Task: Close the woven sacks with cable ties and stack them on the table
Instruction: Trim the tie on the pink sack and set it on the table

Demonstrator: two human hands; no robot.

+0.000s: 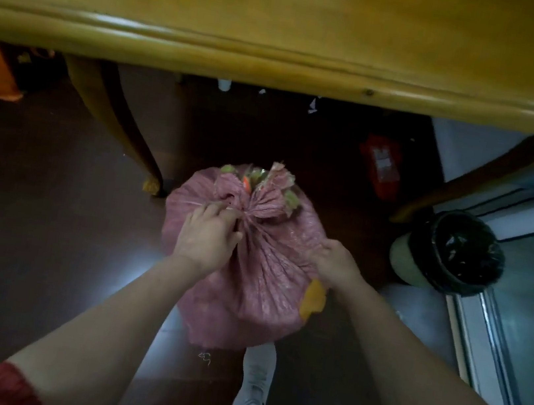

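Wooden table (286,14) spans the far side. Pink woven sack (262,292) stands on the floor just near of it, neck gathered, mouth fanned out. Black-lined bin (452,254) to the right. Left hand (206,238) clamped on the gathered neck at a pale cable tie (194,204) — right hand (336,264) grips the sack's right side.

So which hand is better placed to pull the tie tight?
Left, probably. The left hand grips the sack at its gathered neck, right by the tie; the right hand sits lower, on the sack's side.
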